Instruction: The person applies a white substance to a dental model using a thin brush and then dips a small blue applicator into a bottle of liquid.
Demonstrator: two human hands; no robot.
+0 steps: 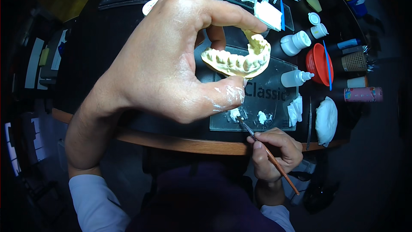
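My left hand (167, 60) grips a cream-coloured dental cast (238, 62) between thumb and fingers, raised above the table. The cast is a curved arch with a row of teeth showing; white smears mark my thumb. In my right hand (279, 152), closed near the table's front edge, is a thin brush (274, 162) with a brown handle. Its tip reaches a small white mound of paste or powder (234, 114) on a dark glass slab (223, 123). A second white dab (262, 117) lies to the right of it on the slab.
Right of the slab are a dropper bottle (294, 78), a red bowl (318, 65) with a blue stick across it, a white jar (295, 43), crumpled tissue (295, 111) and a white wad (326, 121). A paper pad (268, 16) lies farther back. The table's wooden edge (184, 145) runs in front.
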